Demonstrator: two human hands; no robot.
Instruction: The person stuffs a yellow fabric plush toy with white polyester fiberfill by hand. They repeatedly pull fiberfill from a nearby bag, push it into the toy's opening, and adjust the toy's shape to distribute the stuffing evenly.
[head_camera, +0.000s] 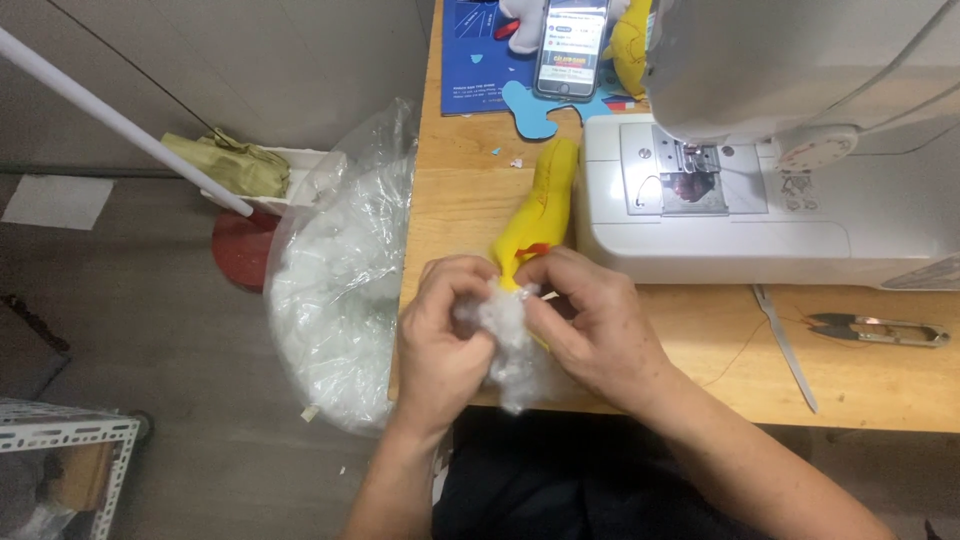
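A long yellow fabric piece with a red patch lies on the wooden table, its near end between my hands. My left hand grips that end and a tuft of white fluffy stuffing. My right hand pinches the same stuffing against the opening of the yellow piece. More stuffing hangs below my fingers at the table's front edge.
A white sewing machine stands right behind my hands. A clear plastic bag of white stuffing hangs left of the table. Thread snips and a thin blade lie at right. A phone and blue paper sit at the back.
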